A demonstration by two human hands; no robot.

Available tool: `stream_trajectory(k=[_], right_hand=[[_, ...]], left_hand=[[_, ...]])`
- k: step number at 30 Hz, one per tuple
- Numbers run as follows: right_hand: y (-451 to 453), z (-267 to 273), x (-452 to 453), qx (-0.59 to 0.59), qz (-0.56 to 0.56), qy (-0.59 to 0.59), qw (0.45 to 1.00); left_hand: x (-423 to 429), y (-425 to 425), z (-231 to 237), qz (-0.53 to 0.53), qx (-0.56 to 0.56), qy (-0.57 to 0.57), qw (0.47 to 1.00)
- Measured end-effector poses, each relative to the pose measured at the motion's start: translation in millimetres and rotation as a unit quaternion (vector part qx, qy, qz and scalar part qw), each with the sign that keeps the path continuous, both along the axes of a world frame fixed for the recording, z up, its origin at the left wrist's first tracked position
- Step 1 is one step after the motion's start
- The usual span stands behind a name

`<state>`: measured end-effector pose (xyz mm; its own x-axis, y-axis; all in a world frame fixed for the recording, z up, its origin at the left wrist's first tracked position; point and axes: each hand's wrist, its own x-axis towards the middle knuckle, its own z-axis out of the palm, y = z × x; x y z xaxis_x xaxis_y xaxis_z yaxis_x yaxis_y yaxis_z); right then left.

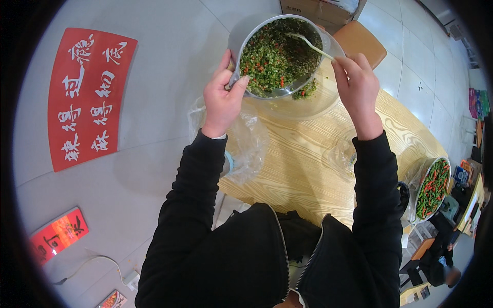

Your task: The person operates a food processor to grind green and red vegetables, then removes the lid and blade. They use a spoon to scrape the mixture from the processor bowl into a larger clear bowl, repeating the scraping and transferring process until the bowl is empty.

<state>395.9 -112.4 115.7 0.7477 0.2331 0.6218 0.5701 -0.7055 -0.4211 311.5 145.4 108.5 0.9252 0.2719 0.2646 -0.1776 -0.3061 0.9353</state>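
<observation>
My left hand [224, 94] grips the near left rim and handle of a metal pot [235, 34], which is tilted so its inside shows. Chopped green and red chilli peppers [265, 57] fill much of it, with dark, wet-looking pieces on the right side. In my right hand [356, 81] is the handle of a pale spoon [317, 49]; its head reaches into the pot. Beneath the pot lies a wide translucent basin [323, 107] with some chopped chilli [306, 90] in it. A clear plastic bag [248, 146] lies crumpled by my left forearm.
A clear bowl [341, 152] stands on the wooden table [296, 154] by my right forearm. Whole red and green chillies [433, 188] fill a container at the right. Beyond the table are a stool [362, 42] and a cardboard box [308, 9]. A person [437, 265] sits at lower right.
</observation>
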Motion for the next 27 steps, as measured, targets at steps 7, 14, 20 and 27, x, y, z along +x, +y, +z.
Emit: stream_trajectory(k=[7, 14, 20, 27], right_hand=[[-5.6, -19.8, 27.3, 0.040, 0.015, 0.057, 0.997], [-9.6, -21.8, 27.9, -0.062, -0.014, 0.072, 0.995], [-16.0, -23.6, 24.6, -0.085, -0.003, 0.023, 0.996], [-15.6, -21.7, 17.0, -0.112, 0.003, -0.006, 0.994]], left_hand=[[9.2, -0.6, -6.9, -0.002, 0.133, -0.092, 0.987], [13.7, -9.7, -12.5, -0.009, 0.233, -0.130, 0.964], [21.2, -19.8, -20.0, 0.012, 0.300, -0.166, 0.939], [28.8, -19.9, -30.4, 0.001, 0.348, -0.213, 0.913]])
